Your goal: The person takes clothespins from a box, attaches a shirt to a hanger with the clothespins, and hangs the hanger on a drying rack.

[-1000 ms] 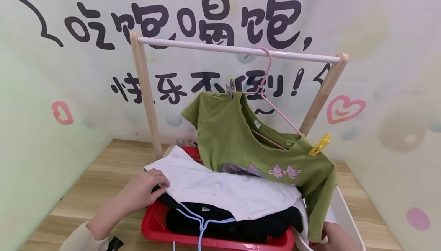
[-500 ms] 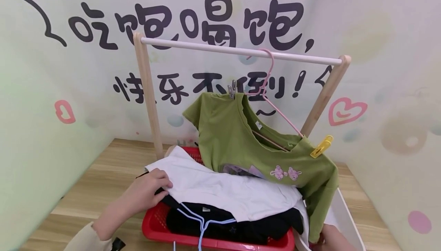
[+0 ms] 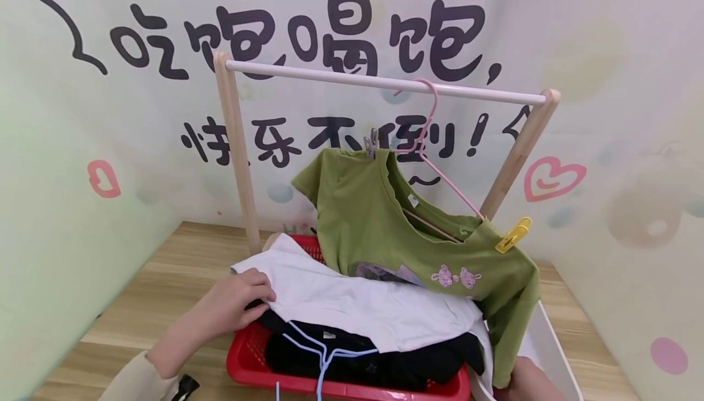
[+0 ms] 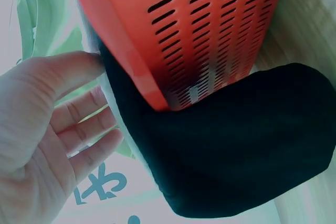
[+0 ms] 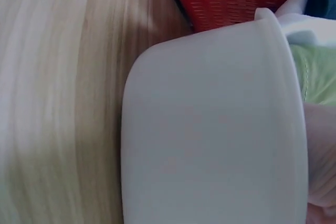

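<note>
White cloth is pinched by a person's left hand (image 3: 242,300) at the near left corner of a white garment (image 3: 357,309), which is spread over the top of a red basket (image 3: 341,386). In the left wrist view, the edge is caught between the thumb and the bent fingers, with only a thin gap left between them. Black cloth (image 3: 407,361) is bundled inside the basket beneath the white garment, and a black fold is draped outside the basket's rim. A light blue hanger (image 3: 323,358) is laid across the black cloth, its arms reaching up to the white garment's edge.

The right hand (image 3: 528,379) is seen at the rim of a white bin (image 3: 560,352), beside the cuff of a green top (image 3: 363,217); its fingers are largely hidden, and whether anything is gripped by them cannot be told. The bin is placed on a wooden table (image 3: 132,303), just beside the basket.

Behind the white garment, the green top is hung at a slant, lower to the right, on a pink hanger (image 3: 451,181) hooked over the white bar (image 3: 330,77) of a wooden-legged rack (image 3: 238,162). It is clipped by a grey peg (image 3: 370,146) at one shoulder and a yellow peg (image 3: 514,236) at the other. Large black characters (image 3: 349,31) are printed on the backdrop.
</note>
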A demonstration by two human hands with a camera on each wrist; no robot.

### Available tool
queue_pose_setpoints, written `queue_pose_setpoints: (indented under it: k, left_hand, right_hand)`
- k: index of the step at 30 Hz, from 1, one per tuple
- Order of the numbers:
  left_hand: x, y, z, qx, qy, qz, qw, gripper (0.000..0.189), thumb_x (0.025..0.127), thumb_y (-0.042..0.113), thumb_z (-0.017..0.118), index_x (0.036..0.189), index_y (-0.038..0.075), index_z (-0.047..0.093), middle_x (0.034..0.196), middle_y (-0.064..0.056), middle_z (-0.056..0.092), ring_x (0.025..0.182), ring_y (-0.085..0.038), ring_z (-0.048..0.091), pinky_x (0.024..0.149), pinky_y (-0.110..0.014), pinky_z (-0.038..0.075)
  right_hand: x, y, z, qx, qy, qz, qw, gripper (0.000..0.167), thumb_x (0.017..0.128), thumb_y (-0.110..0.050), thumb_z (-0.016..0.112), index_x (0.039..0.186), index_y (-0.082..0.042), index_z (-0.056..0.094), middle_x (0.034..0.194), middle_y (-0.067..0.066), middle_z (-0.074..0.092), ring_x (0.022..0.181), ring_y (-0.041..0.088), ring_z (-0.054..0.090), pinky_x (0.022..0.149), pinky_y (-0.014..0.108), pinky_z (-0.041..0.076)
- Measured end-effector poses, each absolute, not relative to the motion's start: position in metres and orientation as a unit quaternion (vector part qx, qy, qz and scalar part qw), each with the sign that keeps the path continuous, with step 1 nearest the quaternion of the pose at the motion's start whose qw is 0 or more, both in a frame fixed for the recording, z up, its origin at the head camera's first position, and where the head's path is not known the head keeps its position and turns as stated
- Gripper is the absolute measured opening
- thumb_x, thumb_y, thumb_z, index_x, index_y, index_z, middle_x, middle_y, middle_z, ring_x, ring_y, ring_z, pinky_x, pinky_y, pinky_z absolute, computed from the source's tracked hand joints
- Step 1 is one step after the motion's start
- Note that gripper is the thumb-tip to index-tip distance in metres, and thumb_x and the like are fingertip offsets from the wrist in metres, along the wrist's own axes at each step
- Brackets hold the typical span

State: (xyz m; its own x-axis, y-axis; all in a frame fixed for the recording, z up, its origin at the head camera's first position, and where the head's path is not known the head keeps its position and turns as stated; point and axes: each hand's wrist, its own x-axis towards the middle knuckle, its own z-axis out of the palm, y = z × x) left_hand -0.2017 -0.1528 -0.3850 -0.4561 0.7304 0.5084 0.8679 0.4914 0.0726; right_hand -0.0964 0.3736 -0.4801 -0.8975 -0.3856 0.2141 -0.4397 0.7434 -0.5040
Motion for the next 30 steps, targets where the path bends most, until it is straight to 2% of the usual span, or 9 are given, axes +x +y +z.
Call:
queue_pose_setpoints:
  k: [10,17,23,25,30]
  left_hand:
    - [-0.203,-0.155,-0.384,-0.489,-0.821,-0.184,0.233,0.022,0.065,0.001,0.079,0.079,0.015,0.068,0.08,0.006,0.057,0.073,-0.01,0.055,0.059,-0.022,0.048]
    - [-0.204,-0.155,-0.382,-0.489,-0.819,-0.192,0.232,0.022,0.065,0.002,0.079,0.079,0.015,0.069,0.081,0.006,0.057,0.073,-0.01,0.055,0.059,-0.022,0.049]
    - [-0.203,-0.155,-0.381,-0.487,-0.822,-0.191,0.224,0.021,0.066,0.002,0.079,0.08,0.015,0.069,0.08,0.006,0.057,0.073,-0.009,0.055,0.059,-0.022,0.049]
    - [-0.204,-0.155,-0.381,-0.486,-0.823,-0.191,0.224,0.021,0.066,0.002,0.079,0.08,0.015,0.07,0.08,0.006,0.057,0.073,-0.01,0.055,0.059,-0.022,0.049]
    - [-0.204,-0.155,-0.381,-0.484,-0.825,-0.189,0.224,0.021,0.066,0.002,0.08,0.08,0.015,0.07,0.081,0.006,0.057,0.073,-0.01,0.055,0.059,-0.022,0.049]
  right_hand:
    - [-0.096,0.375,-0.475,0.193,-0.944,0.268,0.005,0.028,0.062,-0.003,0.077,0.067,-0.017,0.053,0.064,-0.018,0.048,0.058,-0.004,0.04,0.047,0.022,0.036]
    - [-0.092,0.376,-0.466,0.118,-0.963,0.233,-0.06,0.024,0.069,-0.016,0.078,0.066,-0.018,0.053,0.061,-0.015,0.05,0.053,-0.001,0.041,0.046,0.024,0.036]
    - [-0.091,0.377,-0.462,0.143,-0.947,0.275,-0.089,0.019,0.072,-0.014,0.075,0.07,-0.016,0.056,0.063,-0.017,0.052,0.056,-0.002,0.044,0.048,0.023,0.038]
    - [-0.09,0.376,-0.461,0.138,-0.945,0.281,-0.098,0.018,0.072,-0.011,0.073,0.07,-0.016,0.056,0.062,-0.017,0.051,0.056,-0.003,0.044,0.049,0.022,0.038]
    - [-0.086,0.37,-0.46,0.097,-0.96,0.246,-0.097,0.023,0.073,-0.017,0.073,0.064,-0.019,0.052,0.057,-0.016,0.047,0.052,-0.001,0.041,0.047,0.021,0.035]
